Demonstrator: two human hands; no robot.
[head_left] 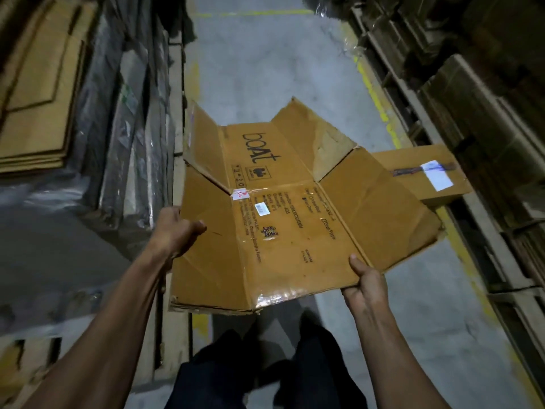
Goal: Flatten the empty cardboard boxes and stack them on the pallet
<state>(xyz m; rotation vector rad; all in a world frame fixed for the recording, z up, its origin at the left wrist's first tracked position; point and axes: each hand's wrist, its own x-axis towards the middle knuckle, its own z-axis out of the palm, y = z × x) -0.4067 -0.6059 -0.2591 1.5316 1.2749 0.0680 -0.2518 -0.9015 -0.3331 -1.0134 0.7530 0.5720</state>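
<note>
Now both hands' fingers clamp the flattened box [283, 219]; long axis runs away.

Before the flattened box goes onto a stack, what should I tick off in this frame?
1. Flattened box is collapsed flat: ok.
2. Left hand grips its left edge: ok.
3. Right hand grips its near right corner: ok.
4. Flaps lie level: not ok, the far flap is angled up.
5. Stack of flat cardboard at left within reach: cannot tell.
6. Floor ahead free of obstacles: not ok, a taped box lies at right.
</note>
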